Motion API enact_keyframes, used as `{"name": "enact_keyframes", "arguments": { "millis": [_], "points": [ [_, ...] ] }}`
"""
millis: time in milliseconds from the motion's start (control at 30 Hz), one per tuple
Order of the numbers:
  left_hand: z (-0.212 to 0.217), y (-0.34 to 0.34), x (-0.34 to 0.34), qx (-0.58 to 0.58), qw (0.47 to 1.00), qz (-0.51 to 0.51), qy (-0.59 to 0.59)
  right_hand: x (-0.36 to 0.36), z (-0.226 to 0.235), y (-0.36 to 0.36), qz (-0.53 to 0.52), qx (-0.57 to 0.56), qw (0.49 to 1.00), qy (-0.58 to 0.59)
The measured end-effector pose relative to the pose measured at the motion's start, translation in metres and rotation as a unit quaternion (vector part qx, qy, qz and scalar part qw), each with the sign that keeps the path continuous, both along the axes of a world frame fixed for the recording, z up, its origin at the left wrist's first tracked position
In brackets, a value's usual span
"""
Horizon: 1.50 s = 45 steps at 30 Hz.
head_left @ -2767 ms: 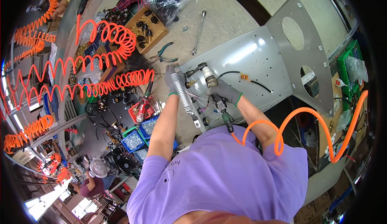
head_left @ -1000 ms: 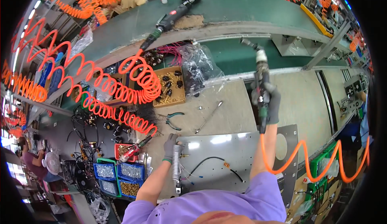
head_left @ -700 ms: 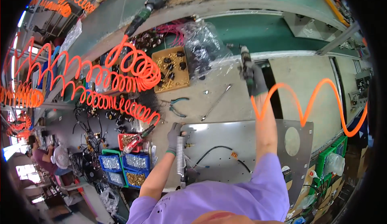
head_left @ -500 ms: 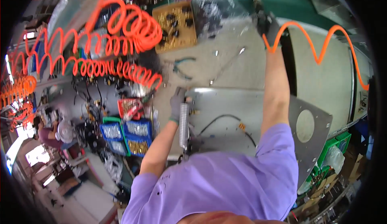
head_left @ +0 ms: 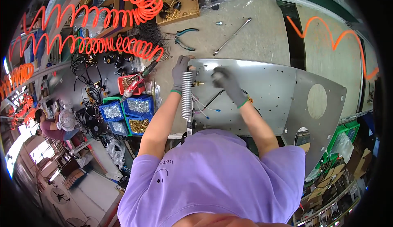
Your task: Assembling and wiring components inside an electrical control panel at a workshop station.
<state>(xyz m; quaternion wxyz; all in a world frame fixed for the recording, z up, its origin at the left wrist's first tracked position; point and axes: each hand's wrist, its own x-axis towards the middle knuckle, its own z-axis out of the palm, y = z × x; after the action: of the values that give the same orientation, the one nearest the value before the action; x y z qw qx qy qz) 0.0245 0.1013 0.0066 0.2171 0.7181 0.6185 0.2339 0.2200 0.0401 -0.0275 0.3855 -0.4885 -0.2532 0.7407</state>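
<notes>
My left hand (head_left: pixel 179 73), in a grey glove, is closed at the upper left corner of a bent grey metal panel (head_left: pixel 266 92). Right beside it, a silver coiled spring (head_left: pixel 187 94) runs down the panel's left edge. A small brass fitting (head_left: pixel 199 83) sticks out near the spring. Over the panel hovers my right hand (head_left: pixel 230 84), also gloved; its fingers look curled but are smeared by motion, so anything in them is hidden. Below it lie a black cable (head_left: pixel 213 99) and thin wires with blue ends (head_left: pixel 217 110).
Teal-handled pliers (head_left: pixel 186 39) and a long metal rod (head_left: pixel 232 36) lie beyond the panel. At left are blue bins (head_left: pixel 139 105) of hardware and a red air tool (head_left: pixel 133 86). Orange coiled hoses (head_left: pixel 139 43) hang overhead. A cardboard tray (head_left: pixel 180 14) holds brass parts. A person (head_left: pixel 51 129) sits far left.
My right hand has come back from a dark tool on an orange hose at the far side and is now over the panel, without the tool. My left hand stays by the spring's upper end.
</notes>
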Motion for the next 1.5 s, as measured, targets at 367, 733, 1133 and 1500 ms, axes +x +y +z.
{"name": "enact_keyframes", "arguments": {
  "millis": [367, 733, 1133, 1500],
  "points": [
    [0.000, 0.000, 0.000, -0.022, 1.000, 0.012, 0.017, -0.048, 0.004, -0.006, 0.118, 0.135, 0.953, -0.243],
    [-0.009, 0.001, -0.005, 0.016, 0.999, -0.016, -0.025, -0.041, 0.027, -0.007, 0.079, -0.081, 0.993, -0.030],
    [-0.007, 0.000, -0.004, -0.008, 1.000, -0.005, -0.003, -0.059, 0.006, -0.009, 0.131, 0.297, 0.883, -0.341],
    [-0.008, 0.000, -0.003, -0.022, 1.000, 0.004, 0.005, -0.068, 0.013, -0.008, 0.172, 0.246, 0.853, -0.426]
  ]
}}
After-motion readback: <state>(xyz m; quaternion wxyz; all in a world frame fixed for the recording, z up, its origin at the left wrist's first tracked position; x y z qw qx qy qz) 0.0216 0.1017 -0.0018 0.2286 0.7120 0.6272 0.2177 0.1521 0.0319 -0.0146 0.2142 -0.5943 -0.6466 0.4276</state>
